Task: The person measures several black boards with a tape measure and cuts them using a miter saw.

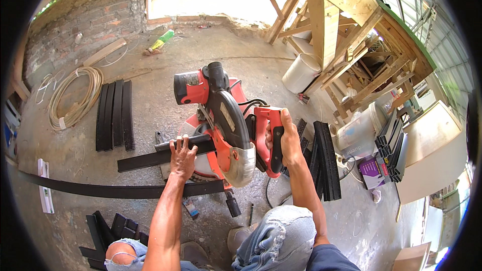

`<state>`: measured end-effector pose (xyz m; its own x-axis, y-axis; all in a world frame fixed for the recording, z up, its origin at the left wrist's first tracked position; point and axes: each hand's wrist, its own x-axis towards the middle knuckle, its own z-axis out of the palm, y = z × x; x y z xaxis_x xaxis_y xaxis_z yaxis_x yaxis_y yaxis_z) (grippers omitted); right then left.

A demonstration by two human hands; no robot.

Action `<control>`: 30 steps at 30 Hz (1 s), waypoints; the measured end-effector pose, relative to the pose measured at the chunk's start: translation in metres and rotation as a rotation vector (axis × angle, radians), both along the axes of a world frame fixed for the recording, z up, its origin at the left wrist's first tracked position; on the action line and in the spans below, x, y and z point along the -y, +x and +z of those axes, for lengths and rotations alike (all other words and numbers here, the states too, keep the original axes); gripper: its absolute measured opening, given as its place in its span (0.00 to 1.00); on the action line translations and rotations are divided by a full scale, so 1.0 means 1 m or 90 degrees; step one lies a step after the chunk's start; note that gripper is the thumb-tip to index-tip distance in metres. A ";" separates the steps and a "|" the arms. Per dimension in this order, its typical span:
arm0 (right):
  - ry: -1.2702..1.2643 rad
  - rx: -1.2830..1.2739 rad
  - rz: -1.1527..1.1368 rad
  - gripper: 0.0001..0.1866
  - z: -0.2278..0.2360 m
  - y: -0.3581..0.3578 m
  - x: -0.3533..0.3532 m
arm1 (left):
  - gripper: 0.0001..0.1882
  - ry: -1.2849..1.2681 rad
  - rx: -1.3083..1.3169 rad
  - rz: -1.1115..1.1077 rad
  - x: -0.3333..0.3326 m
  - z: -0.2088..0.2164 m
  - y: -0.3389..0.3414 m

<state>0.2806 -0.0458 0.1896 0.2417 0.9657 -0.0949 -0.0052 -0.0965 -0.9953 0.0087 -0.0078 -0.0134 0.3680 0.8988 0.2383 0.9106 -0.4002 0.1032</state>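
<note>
A red and black miter saw (230, 120) stands on the floor in front of me, its blade mostly hidden by the guard. My right hand (289, 143) is closed around the saw's red and black handle (268, 140). With fingers curled over its top, my left hand (183, 158) holds a black bar (140, 160) on the saw base, left of the blade. Nearer to me, a long black strip (100, 186) runs from the left to the saw's front. Whether the blade touches the bar cannot be seen.
Black bars (114, 115) lie at the left beside a coiled hose (75, 98). More black bars (325, 160) lie at the right, near a purple box (370, 173) and white buckets (301, 73). A spirit level (45, 185) rests far left. Wooden framing (346, 45) stands behind.
</note>
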 end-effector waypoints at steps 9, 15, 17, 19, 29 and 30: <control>0.010 0.000 0.008 0.38 -0.001 -0.002 0.002 | 0.18 -0.004 -0.001 0.005 -0.001 -0.004 -0.001; 0.010 0.008 0.003 0.38 -0.003 -0.001 0.004 | 0.17 -0.010 0.006 0.004 -0.001 -0.005 0.000; 0.011 0.003 0.001 0.38 -0.004 0.000 0.004 | 0.17 -0.007 0.010 0.003 -0.001 -0.004 0.000; 0.012 -0.002 0.000 0.38 -0.005 0.000 0.005 | 0.17 -0.010 0.012 0.003 -0.001 -0.003 0.000; 0.010 0.015 -0.003 0.39 -0.012 0.001 0.012 | 0.21 -0.007 0.044 -0.002 -0.003 -0.010 0.000; 0.004 0.010 -0.001 0.39 -0.013 0.001 0.012 | 0.21 -0.007 0.045 -0.005 -0.003 -0.011 0.000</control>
